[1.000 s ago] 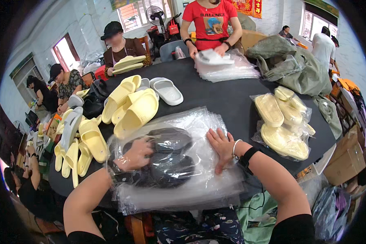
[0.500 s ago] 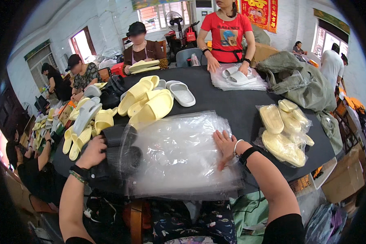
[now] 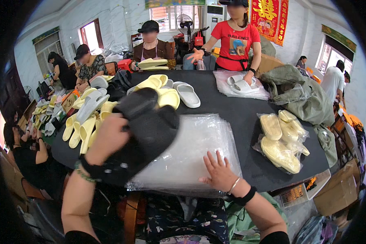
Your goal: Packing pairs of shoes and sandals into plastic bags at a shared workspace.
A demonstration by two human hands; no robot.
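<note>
My left hand [image 3: 107, 138] grips a pair of black slide slippers [image 3: 152, 126], raised over the left part of a stack of clear plastic bags [image 3: 195, 156]. The slippers are tilted and a little blurred, and they hide part of the bags and of the yellow slippers behind. My right hand [image 3: 220, 171] lies on the near right part of the stack with its fingers spread, holding nothing. Left of the bags is a pile of yellow slippers [image 3: 87, 130] with a grey slipper [image 3: 92, 110] on top.
On the right of the black table [image 3: 248, 154] lie yellow slippers in clear bags [image 3: 280, 142]. Across it, a person in red [image 3: 236, 44] touches grey slippers [image 3: 244, 84] on another bag stack. A green sack [image 3: 303, 95] covers the far right edge. Grey slippers [image 3: 188, 96] lie farther back.
My left hand has lifted the black slippers from beside the bags to above them. My right hand has slid nearer to me across the bags. The person in red has raised one hand.
</note>
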